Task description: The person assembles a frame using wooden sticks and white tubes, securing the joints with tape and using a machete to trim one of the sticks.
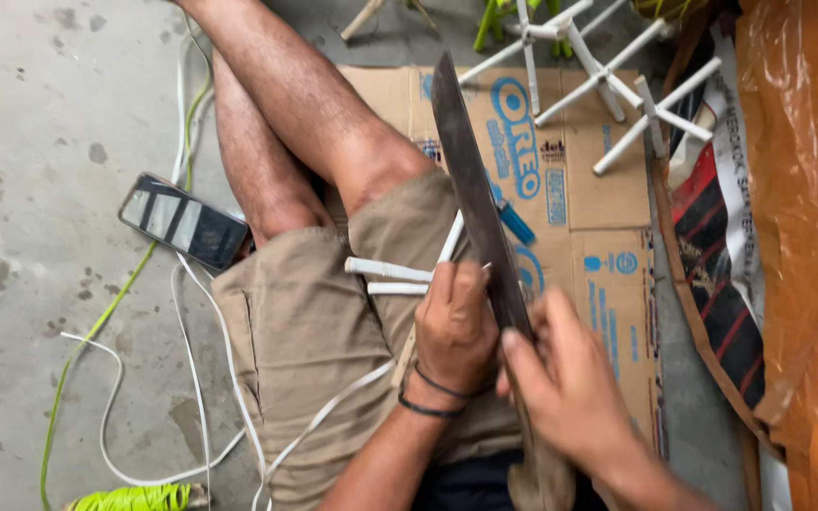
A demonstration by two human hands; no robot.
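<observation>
My left hand [454,326] is closed around a bundle of white stick-like strips [392,272] that poke out to the left and upward over my lap. My right hand [565,383] grips the handle end of a long dark machete blade [471,180], which points away from me across my thigh. The blade's edge lies right beside the strips at my left fingers. Two dark bands circle my left wrist. I sit on the floor in tan shorts [305,331], legs stretched forward.
A flattened cardboard box [598,199] lies under me. White stick frames [608,80] lie at the top right. A smartphone [184,222] rests on the concrete floor at left, with white and green cords [115,303] around it. Orange plastic sheeting [807,189] lines the right side.
</observation>
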